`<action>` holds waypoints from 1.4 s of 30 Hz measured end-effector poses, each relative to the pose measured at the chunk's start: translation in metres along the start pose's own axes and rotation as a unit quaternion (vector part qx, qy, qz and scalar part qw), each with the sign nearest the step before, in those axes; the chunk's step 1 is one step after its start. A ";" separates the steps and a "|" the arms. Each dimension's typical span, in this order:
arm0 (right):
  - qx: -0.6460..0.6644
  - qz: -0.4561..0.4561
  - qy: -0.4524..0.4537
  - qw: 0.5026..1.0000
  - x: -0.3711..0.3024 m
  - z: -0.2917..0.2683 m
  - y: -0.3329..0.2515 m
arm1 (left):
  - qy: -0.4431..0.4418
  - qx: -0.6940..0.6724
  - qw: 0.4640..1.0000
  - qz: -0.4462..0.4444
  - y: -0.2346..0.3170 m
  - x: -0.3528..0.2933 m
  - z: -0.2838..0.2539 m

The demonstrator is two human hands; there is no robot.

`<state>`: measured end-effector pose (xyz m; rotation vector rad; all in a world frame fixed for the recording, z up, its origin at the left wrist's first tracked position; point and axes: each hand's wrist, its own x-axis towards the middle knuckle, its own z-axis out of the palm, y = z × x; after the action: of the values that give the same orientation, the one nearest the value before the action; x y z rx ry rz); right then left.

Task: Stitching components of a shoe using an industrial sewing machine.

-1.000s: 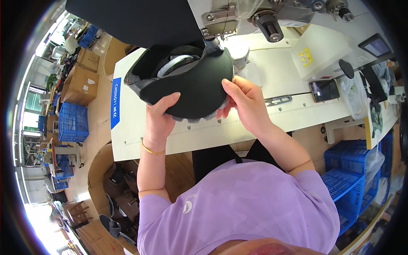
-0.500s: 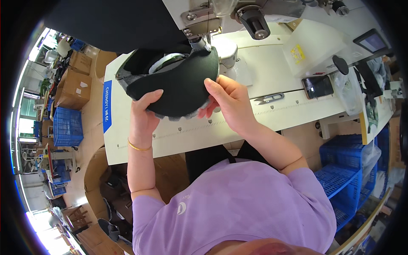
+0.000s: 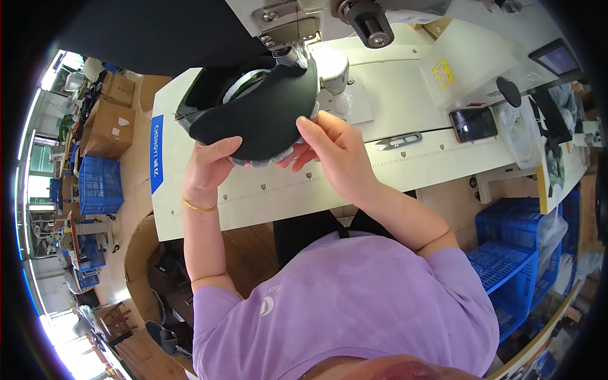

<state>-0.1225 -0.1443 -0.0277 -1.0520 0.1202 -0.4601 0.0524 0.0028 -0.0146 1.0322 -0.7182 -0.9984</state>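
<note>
A black curved fabric piece point(image 3: 256, 120) with a grey notched edge hangs under the sewing machine's needle area point(image 3: 290, 56). Its shape is like a cap or a cup, with a whitish curved part point(image 3: 246, 83) showing inside the hollow. My left hand point(image 3: 212, 163) grips its lower left edge, thumb on top and fingers partly hidden underneath. At the lower right edge, my right hand point(image 3: 332, 149) pinches the rim between thumb and fingers. The fabric's upper right edge lies at the machine's presser foot, where the exact contact is hard to make out.
Thread snips point(image 3: 399, 141) and a black phone point(image 3: 474, 125) lie on the white table point(image 3: 253, 206) to the right. A small screen point(image 3: 557, 58) is farther right. Blue crates point(image 3: 506, 253) stand at lower right; a cardboard box point(image 3: 140, 253) with dark pieces is at lower left.
The view has shifted slightly. Both hands and the black fabric piece sit a little farther left and up in the picture; both grips look the same, and the fabric remains at the needle.
</note>
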 end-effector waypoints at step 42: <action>-0.049 -0.033 0.038 0.998 0.030 -0.022 -0.006 | 0.238 0.144 0.930 0.241 -0.047 0.030 0.080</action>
<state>-0.1040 -0.1775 -0.0299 -1.1377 0.1779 -0.5590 -0.0197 -0.0616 -0.0285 1.2147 -0.6734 -0.2009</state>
